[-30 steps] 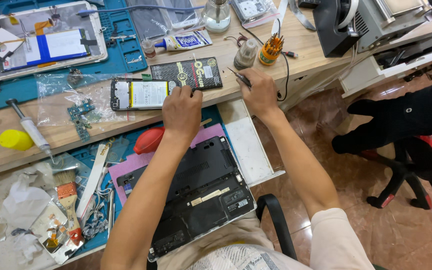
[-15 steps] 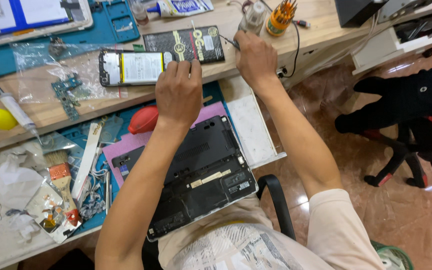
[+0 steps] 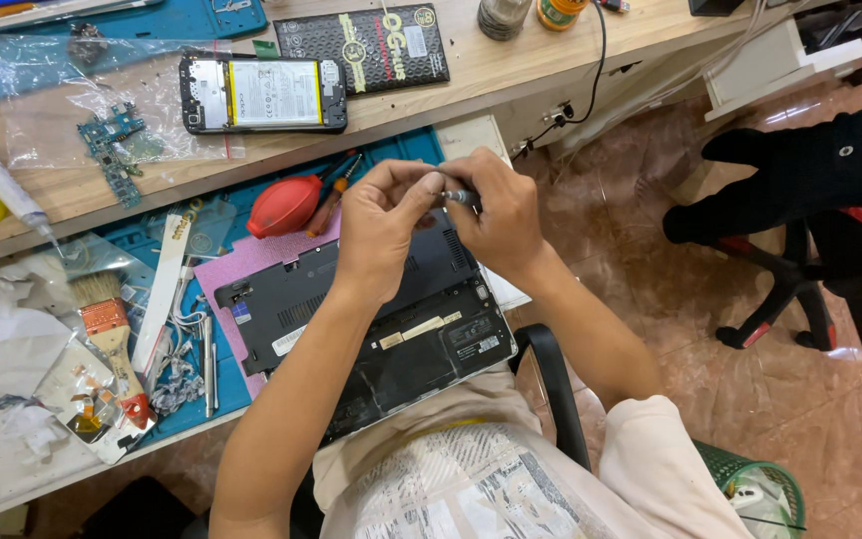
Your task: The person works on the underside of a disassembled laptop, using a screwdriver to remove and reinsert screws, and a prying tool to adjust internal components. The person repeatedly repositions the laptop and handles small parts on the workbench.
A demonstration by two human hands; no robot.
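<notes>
Both hands meet just above the far edge of the laptop [image 3: 371, 319], which lies upside down, black base up, on a pink mat at the front of the bench. The left hand [image 3: 381, 235] is pinched narrow, thumb and forefinger closed on the tip end of a small screwdriver [image 3: 459, 198]. The right hand [image 3: 501, 225] is curled tight around its handle. The tool is hard to make out; only a short grey metal stub shows between the fingers.

It looks to me like the tool's tip is being fitted or turned, and to do that well I would keep the 2 hands braced against each other over the laptop, so anything that slips lands on the base and not the floor.

Beyond the laptop, on the wooden shelf, lies a phone [image 3: 263, 94] with its back off, showing a white and yellow battery label. Right of the phone sits a flat black rectangular package [image 3: 361, 48] with gold print and a small white sticker. Left of the phone is a clear plastic bag [image 3: 102, 110] holding a blue-green circuit board. On the laptop's base are 3 small labels: white, blue and a tan strip. Just beyond the laptop rests a red rubber blower [image 3: 284, 206]; left of the laptop lies a brush [image 3: 107, 319].
</notes>
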